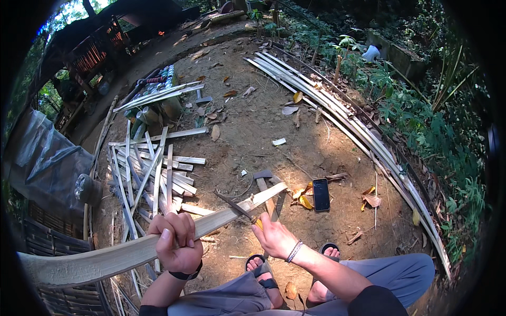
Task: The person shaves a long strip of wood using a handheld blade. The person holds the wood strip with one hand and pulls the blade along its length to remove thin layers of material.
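A long, pale strip of split bamboo (118, 257) slants across in front of me from the lower left toward the middle. My left hand (176, 242) is closed around it, thumb up, near its mid-length. My right hand (276, 237) grips the yellowish handle of a knife (240, 208). Its dark blade lies across the strip close to the far right end, touching or just over the surface; I cannot tell which. Beyond that end, an axe (263, 176) lies on the dirt, its handle partly hidden behind the strip and my right hand.
Split bamboo pieces (158, 174) lie heaped at left. Long poles (348, 116) curve along the right side beside green plants (437, 137). A phone (321, 195) rests on the ground near dry leaves. A hammer (202, 97) lies farther off, and plastic sheeting (47, 158) hangs at far left.
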A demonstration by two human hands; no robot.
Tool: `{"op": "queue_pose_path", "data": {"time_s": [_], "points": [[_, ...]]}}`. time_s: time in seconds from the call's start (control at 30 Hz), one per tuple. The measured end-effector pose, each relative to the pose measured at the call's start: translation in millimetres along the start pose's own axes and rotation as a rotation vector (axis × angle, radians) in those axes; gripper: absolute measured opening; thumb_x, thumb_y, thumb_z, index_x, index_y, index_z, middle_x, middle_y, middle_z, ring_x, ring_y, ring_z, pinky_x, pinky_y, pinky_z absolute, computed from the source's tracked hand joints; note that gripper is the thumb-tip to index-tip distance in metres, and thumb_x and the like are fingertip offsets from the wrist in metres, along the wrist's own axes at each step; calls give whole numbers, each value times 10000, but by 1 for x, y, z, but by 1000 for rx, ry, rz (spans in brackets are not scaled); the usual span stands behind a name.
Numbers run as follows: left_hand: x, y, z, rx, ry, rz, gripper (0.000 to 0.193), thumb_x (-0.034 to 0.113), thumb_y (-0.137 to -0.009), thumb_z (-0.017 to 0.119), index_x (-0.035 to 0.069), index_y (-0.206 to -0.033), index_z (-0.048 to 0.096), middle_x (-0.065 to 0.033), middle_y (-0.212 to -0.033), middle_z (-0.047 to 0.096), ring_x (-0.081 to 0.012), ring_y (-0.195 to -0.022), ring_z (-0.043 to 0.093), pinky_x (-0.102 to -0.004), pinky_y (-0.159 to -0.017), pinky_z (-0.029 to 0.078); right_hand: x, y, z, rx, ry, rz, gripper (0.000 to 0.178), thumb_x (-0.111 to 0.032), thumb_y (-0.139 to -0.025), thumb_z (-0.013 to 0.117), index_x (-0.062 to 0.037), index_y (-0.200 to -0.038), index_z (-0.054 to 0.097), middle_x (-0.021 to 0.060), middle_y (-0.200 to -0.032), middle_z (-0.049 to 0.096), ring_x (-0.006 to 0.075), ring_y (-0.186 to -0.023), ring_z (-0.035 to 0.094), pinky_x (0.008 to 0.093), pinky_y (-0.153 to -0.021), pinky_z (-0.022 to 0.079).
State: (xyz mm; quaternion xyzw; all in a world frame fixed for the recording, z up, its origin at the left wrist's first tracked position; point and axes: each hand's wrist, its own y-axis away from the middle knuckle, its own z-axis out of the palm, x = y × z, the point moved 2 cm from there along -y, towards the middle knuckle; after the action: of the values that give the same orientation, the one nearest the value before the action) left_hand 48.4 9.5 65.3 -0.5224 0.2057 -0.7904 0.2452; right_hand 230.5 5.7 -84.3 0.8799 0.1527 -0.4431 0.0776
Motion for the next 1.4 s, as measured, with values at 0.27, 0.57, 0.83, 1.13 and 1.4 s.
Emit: {"op": "queue_pose_path", "data": {"time_s": [0.27, 0.57, 0.83, 1.13, 1.4], "points": [[1, -5, 4, 66, 9, -22, 245, 186, -833, 468, 123, -647, 321, -2, -472, 326, -85, -363, 268, -225, -394, 265, 50, -7, 14, -70, 110, 140, 338, -258, -954, 434, 61, -1012, 339, 307, -713, 599, 469, -672, 617, 534, -599, 503], [-2, -11, 5, 6, -45, 15, 253, 211, -877, 439, 126, -672, 317, 16, -473, 299, -67, -353, 255, -200, -385, 248, 21, -4, -5, 22, 84, 35, 303, -245, -933, 502, 11, -1009, 358, 284, -864, 539, 495, -684, 571, 541, -581, 476], [-3, -12, 11, 16, -47, 41, 250, 216, -887, 438, 131, -690, 311, 12, -489, 315, -66, -360, 261, -196, -382, 247, -24, 16, -18, -45, 140, 71, 388, -249, -912, 513, 27, -1152, 385, 258, -887, 574, 432, -641, 617, 498, -557, 518], [-7, -17, 14, -6, -52, 78, 248, 193, -914, 417, 135, -700, 307, 16, -506, 301, -62, -370, 243, -198, -385, 249, 3, 1, -18, -131, 140, 150, 207, -168, -933, 432, 31, -975, 392, 255, -686, 613, 414, -636, 636, 493, -562, 522], [20, -30, 31, 51, -60, 89, 308, 307, -883, 531, 57, -981, 381, -54, -745, 378, -127, -598, 424, -262, -588, 371, 63, -6, -11, -98, 291, 192, 146, -85, -904, 370, 35, -971, 421, 243, -701, 637, 385, -683, 668, 468, -554, 538]]}}
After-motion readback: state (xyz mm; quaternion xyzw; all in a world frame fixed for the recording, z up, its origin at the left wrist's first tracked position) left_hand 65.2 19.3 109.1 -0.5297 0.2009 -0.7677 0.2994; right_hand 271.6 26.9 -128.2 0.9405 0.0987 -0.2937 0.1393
